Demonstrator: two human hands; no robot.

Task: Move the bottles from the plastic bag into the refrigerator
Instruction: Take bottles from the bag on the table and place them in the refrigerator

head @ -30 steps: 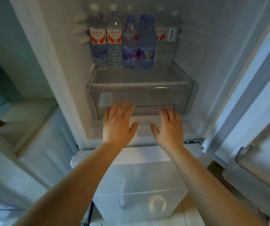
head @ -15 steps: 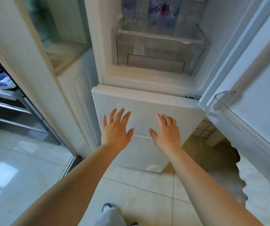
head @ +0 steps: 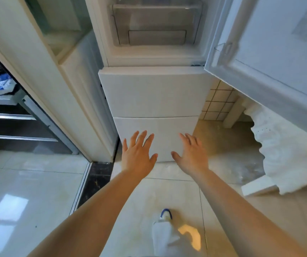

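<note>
The white refrigerator (head: 154, 93) stands ahead with its upper door (head: 278, 58) swung open to the right. Only its clear crisper drawer (head: 156, 25) shows at the top; the bottles on the shelf above are out of frame. My left hand (head: 138, 154) and my right hand (head: 191, 154) stretch out side by side in front of the lowest drawer front (head: 156, 127), fingers spread, holding nothing. A white plastic bag (head: 163, 236) with a blue-capped bottle top (head: 166, 213) sticking out sits on the floor below my arms.
A white cabinet (head: 43, 71) flanks the fridge on the left, with a dark shelf unit (head: 10, 115) beyond it. White foam packing (head: 282, 154) lies on the tiled floor (head: 28, 182) at the right, under the open door.
The view has tilted down from the fridge shelf toward the floor. Both empty hands have dropped from the crisper drawer to the lowest drawer front. The bag has come into view.
</note>
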